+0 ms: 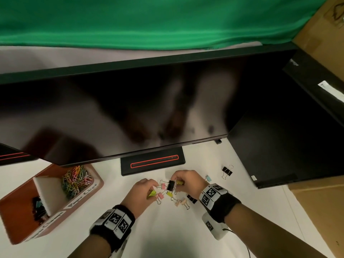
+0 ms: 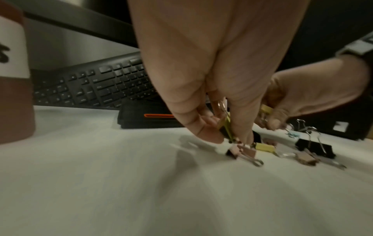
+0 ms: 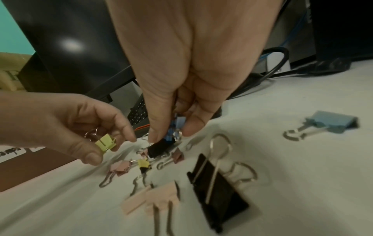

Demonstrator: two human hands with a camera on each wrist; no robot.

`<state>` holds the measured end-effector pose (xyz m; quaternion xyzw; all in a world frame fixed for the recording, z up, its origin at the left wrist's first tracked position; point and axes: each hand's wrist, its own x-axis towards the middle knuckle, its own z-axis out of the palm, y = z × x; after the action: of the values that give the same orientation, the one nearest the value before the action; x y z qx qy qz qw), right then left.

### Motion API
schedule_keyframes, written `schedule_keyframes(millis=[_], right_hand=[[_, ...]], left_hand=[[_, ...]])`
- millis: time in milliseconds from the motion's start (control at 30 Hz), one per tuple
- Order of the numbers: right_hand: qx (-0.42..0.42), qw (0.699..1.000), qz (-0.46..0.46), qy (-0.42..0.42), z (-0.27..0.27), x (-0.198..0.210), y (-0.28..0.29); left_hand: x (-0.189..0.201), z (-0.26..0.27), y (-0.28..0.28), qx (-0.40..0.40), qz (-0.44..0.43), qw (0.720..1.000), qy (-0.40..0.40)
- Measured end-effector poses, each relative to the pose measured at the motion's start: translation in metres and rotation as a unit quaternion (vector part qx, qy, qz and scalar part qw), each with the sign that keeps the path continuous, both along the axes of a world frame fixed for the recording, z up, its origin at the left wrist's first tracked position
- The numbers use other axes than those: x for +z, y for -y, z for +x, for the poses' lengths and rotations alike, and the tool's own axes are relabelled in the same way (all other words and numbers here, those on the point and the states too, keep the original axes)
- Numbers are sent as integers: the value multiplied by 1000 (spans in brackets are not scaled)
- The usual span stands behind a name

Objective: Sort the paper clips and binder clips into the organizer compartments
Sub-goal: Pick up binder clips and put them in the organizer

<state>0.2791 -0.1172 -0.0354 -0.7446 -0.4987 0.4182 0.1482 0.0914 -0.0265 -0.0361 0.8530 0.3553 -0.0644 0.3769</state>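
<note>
My left hand (image 1: 151, 190) (image 2: 232, 138) pinches a yellow-green binder clip (image 1: 152, 193) (image 2: 226, 126) just above the white table. Close to its right, my right hand (image 1: 176, 181) (image 3: 169, 135) grips a small bunch of binder clips, blue (image 3: 178, 123) and yellow (image 1: 179, 182) ones, with a black clip (image 1: 170, 185) (image 3: 159, 147) at its fingertips. Loose pink (image 1: 163, 186), yellow (image 1: 169, 194), peach (image 1: 180, 202) and black (image 3: 218, 191) clips lie beneath and around both hands. The brown organizer (image 1: 96, 185) sits at the left, holding coloured paper clips (image 1: 76, 180) in one compartment and binder clips (image 1: 39, 205) in the other.
A big dark monitor (image 1: 130, 108) overhangs the table, its stand base (image 1: 152, 161) just beyond the hands. A keyboard (image 2: 96, 86) lies under it. A black clip (image 1: 227, 171) and a blue one (image 3: 333, 122) lie further right. Another black panel (image 1: 279, 146) and cardboard (image 1: 316, 211) stand at the right.
</note>
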Motion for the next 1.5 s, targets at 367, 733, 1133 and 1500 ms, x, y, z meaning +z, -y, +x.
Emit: schedule_keyframes(millis=[367, 733, 1133, 1500], right_hand=[[118, 985, -74, 97, -20, 3, -33], [108, 986, -94, 89, -19, 3, -30], [145, 987, 61, 46, -100, 58, -74], [155, 979, 119, -51, -293, 85, -166]], left_hand=[[-15, 3, 18, 23, 34, 998, -36], [-18, -19, 4, 81, 19, 997, -9], [77, -119, -48, 181, 40, 980, 72], [94, -249, -121, 430, -33, 900, 67]])
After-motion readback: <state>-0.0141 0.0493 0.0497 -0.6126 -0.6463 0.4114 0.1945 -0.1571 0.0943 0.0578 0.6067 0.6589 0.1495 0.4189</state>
